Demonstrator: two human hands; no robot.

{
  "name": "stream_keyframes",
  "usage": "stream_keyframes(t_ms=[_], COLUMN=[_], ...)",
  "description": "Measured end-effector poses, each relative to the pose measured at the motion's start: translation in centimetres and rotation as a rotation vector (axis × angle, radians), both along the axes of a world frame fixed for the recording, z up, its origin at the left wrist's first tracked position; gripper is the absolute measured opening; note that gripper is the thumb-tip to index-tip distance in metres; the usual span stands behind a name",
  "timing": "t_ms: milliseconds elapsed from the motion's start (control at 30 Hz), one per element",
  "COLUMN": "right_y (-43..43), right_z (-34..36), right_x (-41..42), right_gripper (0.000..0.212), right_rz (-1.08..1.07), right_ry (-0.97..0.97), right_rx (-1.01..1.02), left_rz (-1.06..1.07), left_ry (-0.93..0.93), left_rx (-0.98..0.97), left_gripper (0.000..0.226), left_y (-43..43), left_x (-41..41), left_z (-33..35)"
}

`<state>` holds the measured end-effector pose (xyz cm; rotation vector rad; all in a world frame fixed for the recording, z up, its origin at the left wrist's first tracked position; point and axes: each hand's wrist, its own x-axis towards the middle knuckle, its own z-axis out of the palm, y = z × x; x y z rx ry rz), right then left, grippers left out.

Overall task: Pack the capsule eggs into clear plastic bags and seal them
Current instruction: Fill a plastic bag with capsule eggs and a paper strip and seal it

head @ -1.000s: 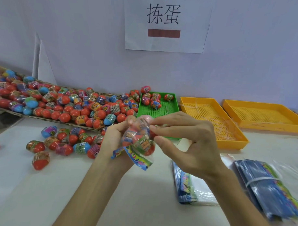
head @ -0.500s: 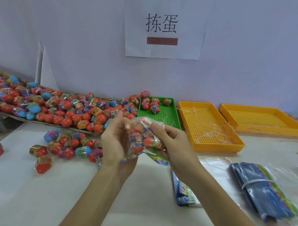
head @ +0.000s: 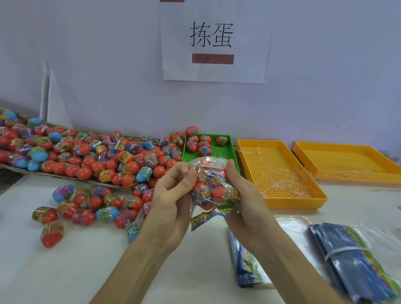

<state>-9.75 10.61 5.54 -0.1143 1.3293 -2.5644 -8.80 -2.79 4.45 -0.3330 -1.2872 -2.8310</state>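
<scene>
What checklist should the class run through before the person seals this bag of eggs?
1. Eggs inside the clear bag: ok, several show through the plastic.
2. Bag held off the table: ok, the left hand pinches its top and the right hand cups its side.
3. Bag mouth shut: cannot tell, the plastic at the top is crumpled.
4. Printed card in the bag: ok, it shows at the bottom.
5. Egg count: cannot tell, some are hidden.
6. Room in the nearer yellow tray: ok, only thin strips lie in it.
</scene>
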Motion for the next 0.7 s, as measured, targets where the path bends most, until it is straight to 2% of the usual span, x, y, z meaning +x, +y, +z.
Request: stream_keyframes(t_ms=[67,133,200,233,300,367,400,467,567,700], right_y=[0.1,0.3,0.4,0.3,0.3,0.5,0.6,0.8,0.3,-0.1], right_z=[-0.2,-0.4,-0.4,-0.5,-0.8,-1.3,-1.4,-1.5,-1.6,-1.8], right_x=[-0.2,-0.3,-0.4,-0.5,-0.6,-0.9,-1.0,-1.0,-0.5,-0.3], right_gripper=[0.057,0.053,0.047,0.042,0.031,0.034,0.034,0.029,0.034,0.035], right_rz=[0.019,0.027,-0.005,-0.063,-0.237,-0.423,-0.488,-0.472,-0.197,-0.116], right_ry=[-0.014,-0.02,0.007,0.046,0.177,0.353,0.427,0.478,0.404,0.481], right_rx=[-0.019,-0.039,0.011,0.108,0.434,0.76,0.846,0.815,0.579,0.625], left_rz=[-0.009,-0.013,0.011,0.035,0.133,0.271,0.318,0.353,0.34,0.206], left_ry=[-0.007,-0.014,-0.013,-0.006,0.044,0.123,0.161,0.224,0.262,0.205], left_rx=[0.023,0.036,0.017,-0.01,-0.132,-0.346,-0.432,-0.509,-0.505,-0.347], left_gripper=[0.015,0.006,0.016,0.021,0.022,0.017,0.018,0.023,0.024,0.031], left_y=[-0.1,-0.1,-0.1,-0.2,-0.3,-0.2,-0.1,0.5,1.0,0.8], left_x=[0.0,0.0,0.0,0.0,0.0,-0.1,-0.1,0.0,0.2,-0.1], left_z=[-0.1,-0.1,-0.1,-0.1,0.0,-0.1,-0.2,-0.5,-0.5,-0.7])
